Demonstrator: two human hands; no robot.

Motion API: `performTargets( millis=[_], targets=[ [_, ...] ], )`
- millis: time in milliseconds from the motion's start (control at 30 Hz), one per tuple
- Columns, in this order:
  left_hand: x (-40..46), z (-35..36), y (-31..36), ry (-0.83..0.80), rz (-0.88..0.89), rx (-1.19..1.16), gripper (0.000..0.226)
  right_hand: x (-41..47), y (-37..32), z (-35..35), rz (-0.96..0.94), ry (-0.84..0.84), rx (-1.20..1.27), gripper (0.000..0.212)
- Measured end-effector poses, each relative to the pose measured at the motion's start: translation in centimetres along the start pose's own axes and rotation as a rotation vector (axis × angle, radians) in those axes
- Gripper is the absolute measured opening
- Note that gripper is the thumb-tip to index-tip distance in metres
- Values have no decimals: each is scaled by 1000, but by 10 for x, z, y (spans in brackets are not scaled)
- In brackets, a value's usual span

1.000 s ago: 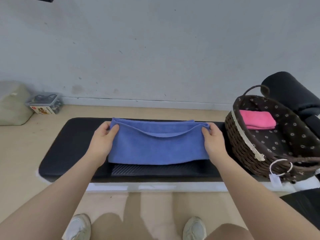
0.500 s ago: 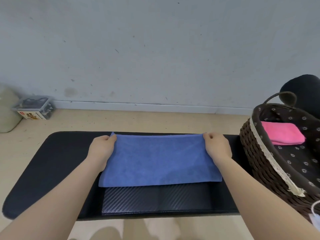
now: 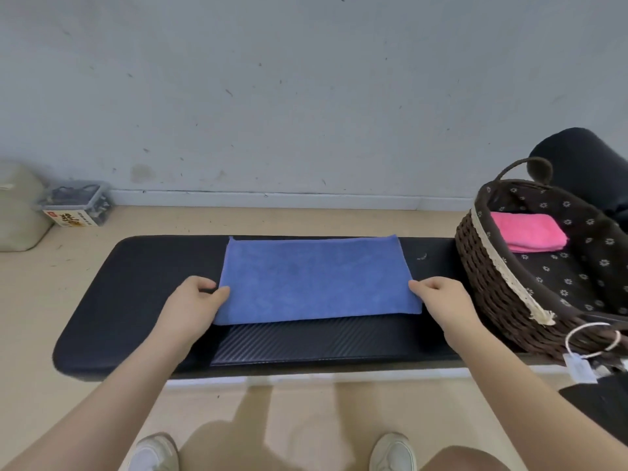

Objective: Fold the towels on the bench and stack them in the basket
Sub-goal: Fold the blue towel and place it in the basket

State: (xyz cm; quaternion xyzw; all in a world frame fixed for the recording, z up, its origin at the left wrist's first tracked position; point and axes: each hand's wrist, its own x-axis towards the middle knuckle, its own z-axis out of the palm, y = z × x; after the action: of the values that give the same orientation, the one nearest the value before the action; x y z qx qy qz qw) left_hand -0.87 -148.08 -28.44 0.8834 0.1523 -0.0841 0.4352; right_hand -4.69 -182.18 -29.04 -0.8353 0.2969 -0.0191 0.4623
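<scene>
- So the blue towel (image 3: 314, 278) is lying flat on the black bench (image 3: 136, 300), already looking like a wide rectangle, with its far edge right along the back of the bench pad.
- Left hand (image 3: 195, 300) sits at the near-left side of it, thumb on top of the cloth, so it looks like a light pinch on that edge. Right hand (image 3: 440, 300) is touching the right edge with its fingertips; honestly can't tell if it's actually pinching or just resting there.
- The basket (image 3: 482, 266) is sitting on the right end of the bench, just beside the towel, with a folded pink towel (image 3: 526, 231) already inside.
- My guess for the step in hand: the next fold, bringing one short side over to the other.
- To do it well, I'd get a proper pinch on both layers at the corners, not just the top one, otherwise the bottom layer drags and you get a lumpy fold.
- Lift only a little and carry the side straight across, lining corners up before letting go.
- Smooth from the fold line outward with a flat palm. This cloth looks soft and grabby, so it probably creeps on itself.
- Aim for roughly the pink one's footprint so they stack neatly.
</scene>
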Motion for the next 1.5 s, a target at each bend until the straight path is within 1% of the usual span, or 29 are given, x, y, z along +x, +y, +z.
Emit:
performTargets(
  millis=[67, 100, 167, 233, 333, 400, 433, 467, 500, 533, 567, 600, 633, 700, 733, 800, 900, 1000, 1033, 1133, 1233, 1333, 1433, 1500],
  targets=[
    [-13, 3, -3, 17, -12, -18, 32, -9, 0, 2, 2, -1, 6, 23],
    [-16, 4, -3, 24, -11, -22, 36, -13, -1, 2, -10, 2, -15, 17],
    [-19, 5, -3, 46, 21, -3, 35, -17, -5, 2, -38, 17, -69, 9],
    [-21, 7, -5, 51, 72, 58, 28, -19, -4, -2, -48, 26, -130, 12],
    [-27, 8, -11, 59, 157, 255, 19, -23, -1, -5, -38, 38, -251, 19],
    [-31, 6, -12, 72, 193, 454, 19, -30, -2, -2, -28, 57, -321, 16],
    [-32, 5, -10, 104, 223, 557, 21, -34, -5, 0, -46, 97, -393, 15],
    [-31, 6, -7, 156, 274, 641, 23, -38, -9, 3, -97, 162, -479, 22],
    [-29, 8, -2, 214, 348, 676, 25, -42, -16, 9, -192, 229, -530, 29],
    [-26, 13, 5, 246, 444, 665, 27, -47, -26, 18, -321, 278, -504, 34],
    [-22, 21, 13, 241, 558, 645, 30, -52, -39, 29, -453, 270, -433, 37],
    [-17, 31, 22, 201, 673, 666, 35, -57, -51, 43, -581, 194, -374, 39],
    [-12, 42, 31, 122, 755, 712, 42, -59, -62, 60, -694, 63, -360, 42],
    [-1, 62, 43, -43, 794, 800, 53, -58, -73, 93, -809, -208, -405, 48],
    [4, 68, 44, -99, 785, 847, 59, -53, -72, 105, -808, -294, -426, 49],
    [14, 73, 37, -171, 741, 865, 81, -37, -65, 118, -730, -354, -502, 52],
    [23, 66, 21, -221, 704, 824, 102, -20, -53, 121, -712, -334, -776, 56],
    [22, 52, 16, -252, 673, 849, 138, -11, -46, 111, -699, -318, -872, 60],
    [22, 48, 14, -243, 661, 859, 144, -7, -43, 106, -679, -301, -891, 62],
    [23, 38, 9, -232, 639, 886, 148, 4, -34, 86, -586, -245, -926, 65],
    [23, 31, 5, -234, 630, 897, 148, 12, -23, 66, -518, -185, -940, 67],
    [22, 31, 5, -233, 625, 887, 146, 20, -12, 47, -410, -133, -929, 68],
    [22, 31, 7, -252, 621, 923, 147, 25, -3, 30, -278, -113, -877, 66],
    [23, 30, 11, -262, 618, 972, 149, 26, -2, 26, -229, -117, -856, 65]
  ],
)
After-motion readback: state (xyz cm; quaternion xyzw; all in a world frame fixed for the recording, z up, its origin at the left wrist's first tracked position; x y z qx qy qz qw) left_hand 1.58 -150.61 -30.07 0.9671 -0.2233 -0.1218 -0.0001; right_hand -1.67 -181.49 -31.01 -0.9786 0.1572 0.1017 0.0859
